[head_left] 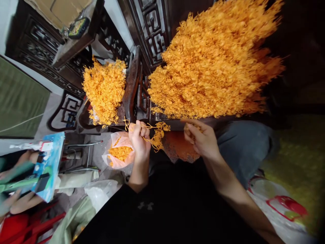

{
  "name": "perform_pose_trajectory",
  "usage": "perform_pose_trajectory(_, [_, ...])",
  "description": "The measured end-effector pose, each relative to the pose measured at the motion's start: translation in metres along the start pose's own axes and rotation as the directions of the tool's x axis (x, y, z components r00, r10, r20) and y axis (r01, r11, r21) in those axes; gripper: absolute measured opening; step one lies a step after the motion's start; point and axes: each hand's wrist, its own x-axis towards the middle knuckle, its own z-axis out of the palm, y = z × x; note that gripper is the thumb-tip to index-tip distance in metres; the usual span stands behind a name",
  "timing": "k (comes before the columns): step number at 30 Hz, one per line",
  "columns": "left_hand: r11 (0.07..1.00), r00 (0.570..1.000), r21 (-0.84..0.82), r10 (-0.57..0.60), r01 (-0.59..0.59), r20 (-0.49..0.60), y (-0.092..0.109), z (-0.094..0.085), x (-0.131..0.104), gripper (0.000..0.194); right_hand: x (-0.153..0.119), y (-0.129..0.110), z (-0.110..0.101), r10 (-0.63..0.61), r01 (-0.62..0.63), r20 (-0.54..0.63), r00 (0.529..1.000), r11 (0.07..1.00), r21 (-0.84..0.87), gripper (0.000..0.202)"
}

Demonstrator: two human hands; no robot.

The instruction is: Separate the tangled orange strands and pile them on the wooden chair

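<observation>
My left hand (139,138) is closed round a thin, branching orange sprig (158,136), whose curly strands hang out to the right; a short end pokes out on the left. To its right, my right hand (204,139) has its fingers curled together. Something small and yellowish-brown shows between those fingers, too blurred to name. Just beyond both hands lies a big heap of orange sprigs (215,64) on a dark carved wooden bench. A smaller pile of orange sprigs (104,89) rests on the seat to the left.
Below the smaller pile, an open pinkish plastic bag (125,164) holds loose orange pieces. A carved armrest (132,88) divides the two piles. At far left another person's arms (20,169) are by a blue board (54,152). A white-and-red container (286,206) stands at lower right.
</observation>
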Motion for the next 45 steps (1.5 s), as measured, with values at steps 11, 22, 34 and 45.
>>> perform_pose_trajectory(11, [0.908,0.742,0.369,-0.384,0.197,0.549,-0.003,-0.061,-0.017,0.053,0.011,-0.002,0.016,-0.27,0.255,0.014,0.963,0.89,-0.377,0.038])
perform_pose_trajectory(22, [0.653,0.921,0.674,0.097,-0.345,0.377,0.059,-0.022,-0.011,0.028,0.015,-0.011,0.01,-0.423,0.582,0.4,0.813,0.612,-0.535,0.023])
perform_pose_trajectory(34, [0.499,0.896,0.81,-0.135,-0.307,0.423,0.013,-0.019,-0.027,0.022,0.023,-0.026,-0.022,-0.353,0.302,-0.296,0.887,0.931,-0.205,0.037])
perform_pose_trajectory(45, [0.412,0.888,0.823,-0.066,-0.391,0.455,0.006,-0.008,-0.03,0.022,0.01,-0.004,0.027,-0.142,0.141,0.023,0.99,0.917,-0.373,0.044])
